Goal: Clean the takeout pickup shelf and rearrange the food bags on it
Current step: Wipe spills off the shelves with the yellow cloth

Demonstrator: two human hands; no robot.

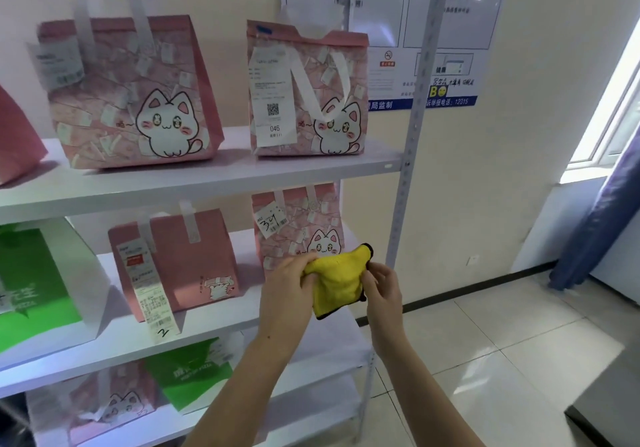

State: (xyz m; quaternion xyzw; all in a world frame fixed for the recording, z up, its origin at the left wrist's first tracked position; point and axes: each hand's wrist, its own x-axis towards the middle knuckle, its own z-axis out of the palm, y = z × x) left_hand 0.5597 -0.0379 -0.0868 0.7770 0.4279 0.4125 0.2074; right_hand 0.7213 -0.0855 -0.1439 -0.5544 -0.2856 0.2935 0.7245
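Both hands (332, 287) gripping yellow cloth (337, 282), white shelf (214, 176) w/ pink bags (131, 93), tiled floor (502, 342)

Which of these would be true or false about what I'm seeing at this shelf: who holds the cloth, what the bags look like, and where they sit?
1. Both hands hold the yellow cloth. True: the left hand and the right hand each grip a side of it.
2. The cloth is pressed flat on a shelf board. False: it is held in the air in front of the shelf.
3. The pink cat bag with the long receipt reads 046. True.
4. Every bag on the shelf is pink. False: a green bag stands at the left, on the level below.
5. The floor is carpeted. False: the floor is pale tile.
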